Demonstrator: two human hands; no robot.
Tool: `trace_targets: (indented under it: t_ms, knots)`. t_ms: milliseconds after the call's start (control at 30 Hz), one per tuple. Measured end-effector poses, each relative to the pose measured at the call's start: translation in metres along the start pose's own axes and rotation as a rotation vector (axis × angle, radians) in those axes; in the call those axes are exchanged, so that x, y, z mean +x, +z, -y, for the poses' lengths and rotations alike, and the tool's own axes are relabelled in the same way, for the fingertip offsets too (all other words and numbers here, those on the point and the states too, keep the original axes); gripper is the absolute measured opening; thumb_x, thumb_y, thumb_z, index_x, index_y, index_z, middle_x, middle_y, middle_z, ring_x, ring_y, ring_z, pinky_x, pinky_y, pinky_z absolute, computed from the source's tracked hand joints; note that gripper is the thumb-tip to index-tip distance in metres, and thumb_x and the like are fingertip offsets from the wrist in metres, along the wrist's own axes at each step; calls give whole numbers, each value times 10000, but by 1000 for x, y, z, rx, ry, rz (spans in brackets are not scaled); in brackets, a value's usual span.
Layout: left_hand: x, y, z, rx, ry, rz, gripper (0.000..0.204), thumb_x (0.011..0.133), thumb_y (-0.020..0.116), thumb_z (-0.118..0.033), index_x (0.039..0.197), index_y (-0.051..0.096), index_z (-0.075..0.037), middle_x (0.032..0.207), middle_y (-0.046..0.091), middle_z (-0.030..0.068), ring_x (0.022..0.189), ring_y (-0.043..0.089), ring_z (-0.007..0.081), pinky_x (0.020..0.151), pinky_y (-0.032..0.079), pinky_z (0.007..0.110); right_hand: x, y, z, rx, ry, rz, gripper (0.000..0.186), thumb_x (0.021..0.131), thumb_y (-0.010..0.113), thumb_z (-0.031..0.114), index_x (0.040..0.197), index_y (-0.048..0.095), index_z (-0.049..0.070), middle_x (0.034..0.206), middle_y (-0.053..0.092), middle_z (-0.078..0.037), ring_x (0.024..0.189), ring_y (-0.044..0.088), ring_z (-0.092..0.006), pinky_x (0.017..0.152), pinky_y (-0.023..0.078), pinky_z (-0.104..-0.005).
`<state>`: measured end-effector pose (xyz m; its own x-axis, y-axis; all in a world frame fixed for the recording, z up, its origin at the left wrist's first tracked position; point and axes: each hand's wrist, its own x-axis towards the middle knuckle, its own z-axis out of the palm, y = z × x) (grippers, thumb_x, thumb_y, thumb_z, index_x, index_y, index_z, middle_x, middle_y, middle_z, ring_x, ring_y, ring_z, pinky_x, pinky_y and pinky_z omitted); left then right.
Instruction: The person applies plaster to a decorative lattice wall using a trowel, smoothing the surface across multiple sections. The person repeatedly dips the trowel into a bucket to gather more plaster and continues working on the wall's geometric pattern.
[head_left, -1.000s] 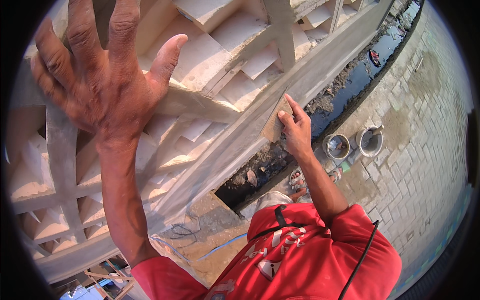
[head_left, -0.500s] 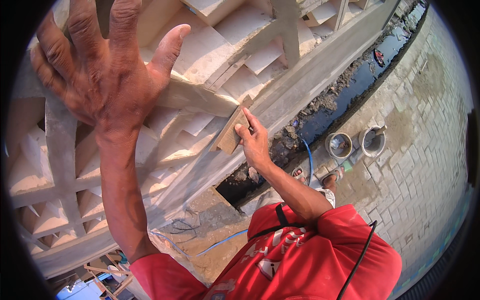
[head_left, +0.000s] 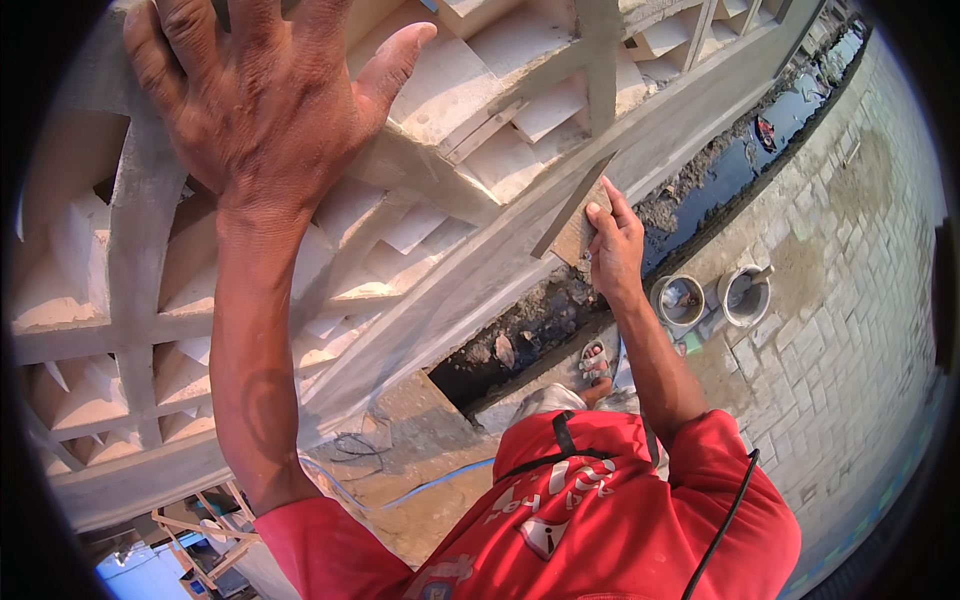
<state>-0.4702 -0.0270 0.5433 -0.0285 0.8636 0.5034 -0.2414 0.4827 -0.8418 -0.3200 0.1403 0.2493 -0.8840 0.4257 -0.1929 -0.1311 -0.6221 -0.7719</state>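
Note:
My left hand (head_left: 265, 110) presses flat against a pale plastered lattice wall (head_left: 130, 260), fingers spread and thumb out, holding nothing. My right hand (head_left: 617, 245) grips a flat wooden plastering float (head_left: 572, 215) and holds it against the long slanted grey beam (head_left: 690, 120) that runs along the lattice's lower edge. The float is tilted, with its long edge lying on the beam. My red shirt fills the bottom of the view.
Far below, two round buckets (head_left: 680, 300) (head_left: 745, 295) stand on brick paving (head_left: 860, 330) beside a ditch of dark water (head_left: 745, 160). My sandalled foot (head_left: 597, 362) shows under the right arm. A blue hose (head_left: 440, 480) and wooden scaffold pieces (head_left: 200, 540) lie lower left.
My right hand slid the float left along the beam, then back to the right and slightly up. My left hand stayed pressed on the lattice.

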Motion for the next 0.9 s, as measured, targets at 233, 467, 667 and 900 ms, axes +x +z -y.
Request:
trace_targets:
  t_ms: [233, 467, 667, 900]
  knots:
    - [7, -2, -9, -46, -21, -7, 671, 757, 579, -566, 1331, 466, -237, 1491, 299, 85, 1395, 182, 377, 1131, 139, 555, 18, 23, -28, 92, 63, -40, 472, 888, 558, 56, 1341, 445, -16, 1078, 613, -49, 745, 549, -40, 494, 420, -180]
    - [8, 6, -14, -203, -64, -168, 717, 724, 612, -571, 1341, 454, -242, 1491, 298, 90, 1394, 183, 381, 1131, 137, 552, -67, 92, -88, -65, 237, 129, 544, 889, 555, 138, 1379, 385, -27, 1256, 519, -148, 1107, 528, -188, 865, 474, -303]
    - [9, -18, -9, -173, -83, 48, 771, 673, 685, -552, 1345, 444, -259, 1499, 278, 79, 1394, 167, 393, 1137, 120, 557, -142, 105, -137, 8, 300, 434, 526, 887, 591, 136, 1359, 420, -21, 1379, 444, -162, 1273, 405, -221, 1051, 321, -319]
    - [11, -40, -5, -700, -194, 153, 738, 668, 707, -531, 1314, 467, -267, 1511, 242, 78, 1410, 131, 374, 1158, 88, 534, -114, -31, -76, -329, 306, 378, 496, 872, 568, 105, 1346, 459, 8, 1209, 558, -82, 1072, 517, -139, 951, 396, -283]
